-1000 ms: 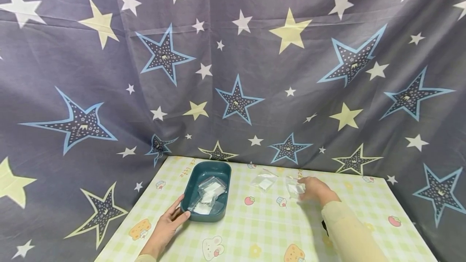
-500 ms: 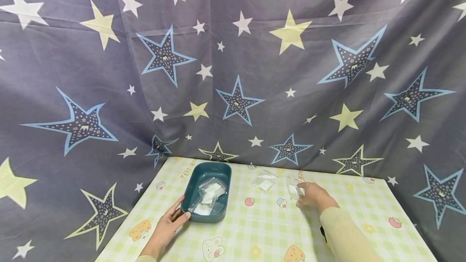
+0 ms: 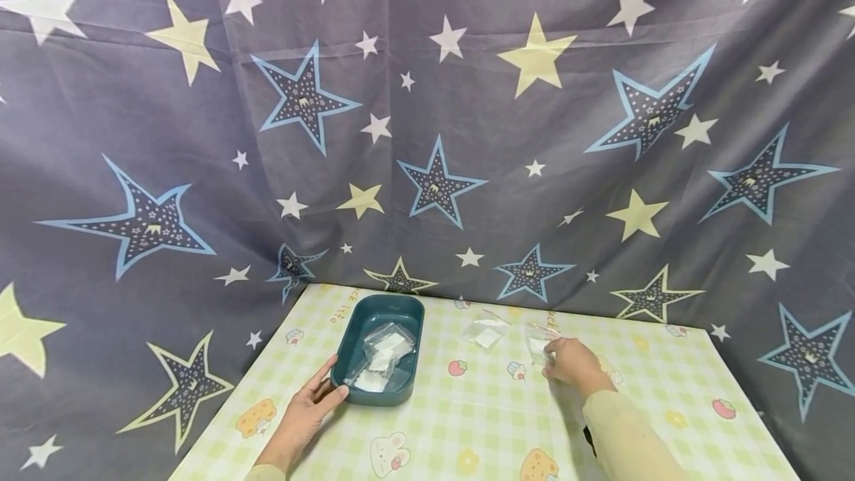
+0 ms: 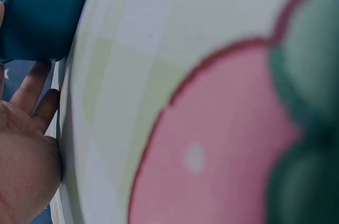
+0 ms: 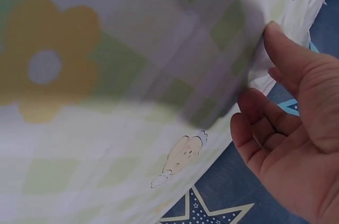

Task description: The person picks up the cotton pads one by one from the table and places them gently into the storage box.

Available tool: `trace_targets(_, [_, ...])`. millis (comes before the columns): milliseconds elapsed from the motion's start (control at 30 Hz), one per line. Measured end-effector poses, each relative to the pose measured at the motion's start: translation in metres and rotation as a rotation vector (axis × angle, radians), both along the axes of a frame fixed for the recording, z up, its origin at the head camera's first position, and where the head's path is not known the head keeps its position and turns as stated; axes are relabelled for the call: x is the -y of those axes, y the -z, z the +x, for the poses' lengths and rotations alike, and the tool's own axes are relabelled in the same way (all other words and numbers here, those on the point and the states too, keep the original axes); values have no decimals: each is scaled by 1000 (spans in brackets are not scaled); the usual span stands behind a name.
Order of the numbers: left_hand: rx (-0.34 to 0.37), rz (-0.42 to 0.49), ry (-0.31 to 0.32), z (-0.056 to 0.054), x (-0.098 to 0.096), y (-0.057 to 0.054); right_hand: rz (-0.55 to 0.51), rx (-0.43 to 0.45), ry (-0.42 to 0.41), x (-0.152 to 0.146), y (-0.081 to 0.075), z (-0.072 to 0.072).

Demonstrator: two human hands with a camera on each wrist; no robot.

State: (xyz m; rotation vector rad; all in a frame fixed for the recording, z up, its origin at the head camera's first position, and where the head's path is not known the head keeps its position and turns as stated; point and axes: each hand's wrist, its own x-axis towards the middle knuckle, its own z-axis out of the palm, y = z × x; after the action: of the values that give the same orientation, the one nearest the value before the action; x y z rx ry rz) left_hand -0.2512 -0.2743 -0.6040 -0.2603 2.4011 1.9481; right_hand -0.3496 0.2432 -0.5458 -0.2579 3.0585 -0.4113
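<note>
A dark teal rectangular tray (image 3: 377, 398) stands on the table left of centre. Inside it lie several small clear plastic bags (image 3: 387, 347) with white contents. My left hand (image 3: 303, 414) touches the tray's near left corner, thumb at the front and the other fingers along the left side. On the right, my right hand (image 3: 577, 364) pinches the near right edge of a clear plastic bag (image 3: 536, 344) holding a white piece, its fingers covering part of it. Another such bag (image 3: 486, 334) lies between that one and the tray.
A green-and-white checked cloth (image 3: 461, 421) with cartoon prints covers the table. A grey star-patterned curtain (image 3: 427, 110) hangs behind the table and down both sides. The table's far edge runs just behind the bags.
My right hand has drawn slightly nearer to me along the bag's right edge. The left hand, the tray and the bags have stayed in place.
</note>
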Motion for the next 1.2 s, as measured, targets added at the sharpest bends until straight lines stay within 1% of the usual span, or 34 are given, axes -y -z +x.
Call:
trace_targets(200, [-16, -12, 4, -2, 2, -4, -15, -45, 35, 5, 7, 3])
trace_targets(433, [-22, -10, 3, 1, 2, -5, 10, -84, 58, 10, 13, 9])
trace_targets(767, [-12, 6, 0, 4, 0, -8, -12, -85, 85, 10, 17, 12])
trace_targets(1067, [-15, 5, -5, 5, 0, -5, -46, -64, 114, 10, 16, 14])
trace_targets(1200, [-16, 18, -9, 5, -1, -4, -56, -57, 120, 9, 16, 15])
